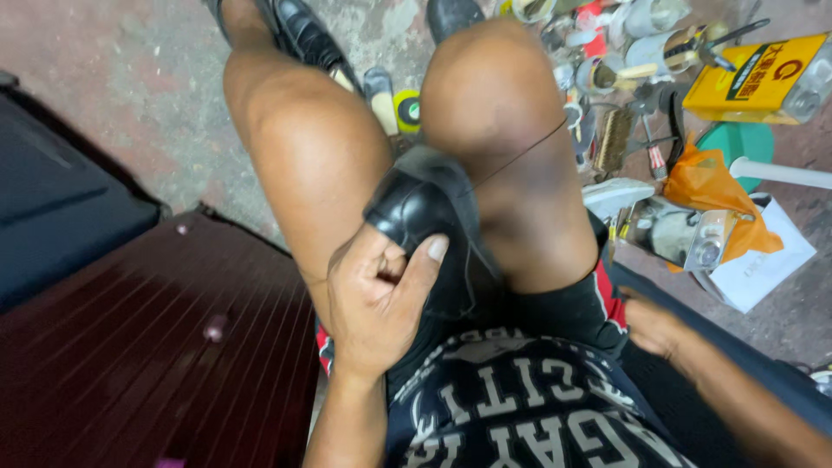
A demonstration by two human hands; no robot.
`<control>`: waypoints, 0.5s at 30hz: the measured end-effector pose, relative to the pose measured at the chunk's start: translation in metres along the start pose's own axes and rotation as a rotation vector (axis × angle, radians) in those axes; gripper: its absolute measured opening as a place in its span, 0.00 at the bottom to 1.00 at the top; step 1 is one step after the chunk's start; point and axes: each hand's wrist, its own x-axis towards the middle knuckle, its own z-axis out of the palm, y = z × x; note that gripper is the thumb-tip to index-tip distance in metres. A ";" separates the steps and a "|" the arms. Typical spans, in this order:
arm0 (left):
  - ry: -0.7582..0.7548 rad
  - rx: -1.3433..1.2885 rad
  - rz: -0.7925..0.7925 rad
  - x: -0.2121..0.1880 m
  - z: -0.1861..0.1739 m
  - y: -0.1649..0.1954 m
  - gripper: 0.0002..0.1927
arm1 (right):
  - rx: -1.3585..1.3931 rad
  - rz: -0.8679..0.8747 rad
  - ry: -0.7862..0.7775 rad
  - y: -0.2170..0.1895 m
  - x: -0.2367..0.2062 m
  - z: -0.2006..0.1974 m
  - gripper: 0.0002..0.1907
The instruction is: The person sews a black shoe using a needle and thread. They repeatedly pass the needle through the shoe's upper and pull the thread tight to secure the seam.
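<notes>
Left hand (374, 299): fingers (426, 260) closed around a black leather shoe (416, 204) wedged between the bare knees, a thread (520, 154) running off it. Right hand (652, 328): blurred, grip unreadable, possibly empty. Floor (147, 78) left bare; right side crowded by yellow can (754, 78), orange bag (706, 186).

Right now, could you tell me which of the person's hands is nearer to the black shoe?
Left. The left hand grips the black shoe held between the knees; the right hand is off to the side by the right thigh, not touching it.
</notes>
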 end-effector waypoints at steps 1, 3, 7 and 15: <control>-0.010 -0.028 -0.018 -0.002 -0.002 0.000 0.14 | -0.032 0.029 0.005 -0.002 -0.001 -0.003 0.33; -0.041 -0.083 -0.036 -0.005 -0.005 0.001 0.15 | -0.101 0.032 0.005 -0.008 0.000 0.004 0.37; -0.090 -0.113 -0.028 -0.010 -0.011 0.004 0.13 | -0.293 -0.074 -0.022 -0.003 0.018 0.051 0.24; 0.004 -0.039 0.036 -0.023 -0.007 0.013 0.14 | -0.353 -0.351 0.358 -0.055 -0.016 0.063 0.10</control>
